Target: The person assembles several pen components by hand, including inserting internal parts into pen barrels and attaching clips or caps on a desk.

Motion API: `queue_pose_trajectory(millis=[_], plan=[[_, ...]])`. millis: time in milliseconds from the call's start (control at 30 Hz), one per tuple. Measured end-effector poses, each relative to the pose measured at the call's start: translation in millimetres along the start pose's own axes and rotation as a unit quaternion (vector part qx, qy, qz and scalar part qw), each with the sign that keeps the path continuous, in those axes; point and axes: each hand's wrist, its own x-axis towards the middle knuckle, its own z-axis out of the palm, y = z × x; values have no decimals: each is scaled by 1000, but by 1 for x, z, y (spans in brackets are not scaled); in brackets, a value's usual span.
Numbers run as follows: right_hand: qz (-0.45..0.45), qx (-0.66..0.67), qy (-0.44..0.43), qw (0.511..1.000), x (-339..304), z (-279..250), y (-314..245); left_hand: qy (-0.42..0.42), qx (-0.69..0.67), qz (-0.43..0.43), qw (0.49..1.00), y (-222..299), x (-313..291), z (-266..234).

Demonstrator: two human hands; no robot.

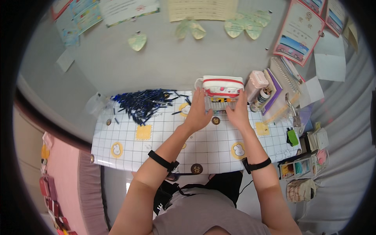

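Grey shirt (203, 213): nearest the camera, on the person's torso at the lower edge, in front of the desk (164, 145) with its white gridded cover.
Clear plastic item (96, 105): at the desk's left end, shape hard to make out.
Dark blue sticks (143, 102): pen-like, in a loose heap at the back left, a few strays reaching toward the middle.
Left hand (199, 111): fingers straight, thumb apart from them, set against the left side of the pouch; how firmly it presses, I cannot tell.
Pouch (223, 83): white with red trim, at the back of the desk, right of the middle, between both hands.
See-through piece (219, 106): just below the pouch, partly hidden, between the thumbs.
Right hand (239, 111): fingers extended along the pouch's right side, thumb apart and pointing inward; pressure unclear.
Pink container (257, 80): just right of the pouch, a dark-lidded jar (261, 98) before it.
Purple-edged book (274, 89): upright beside the jar.
Green object (292, 138): near the desk's right edge.
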Motion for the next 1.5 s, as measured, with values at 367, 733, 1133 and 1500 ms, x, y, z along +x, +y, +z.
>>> queue_pose_trajectory(millis=[367, 733, 1133, 1500], plan=[[-85, 44, -139, 986, -103, 89, -103, 133, 56, 15, 989, -19, -161, -122], [-92, 76, -223, 967, -163, 152, -137, 200, 77, -30, 976, -62, -240, -147], [-77, 154, -204, 964, -128, 180, -162, 151, 104, 10, 983, -66, -240, -149], [-71, 95, -183, 976, -130, 210, -175, 139, -5, -50, 989, -73, -242, -158]])
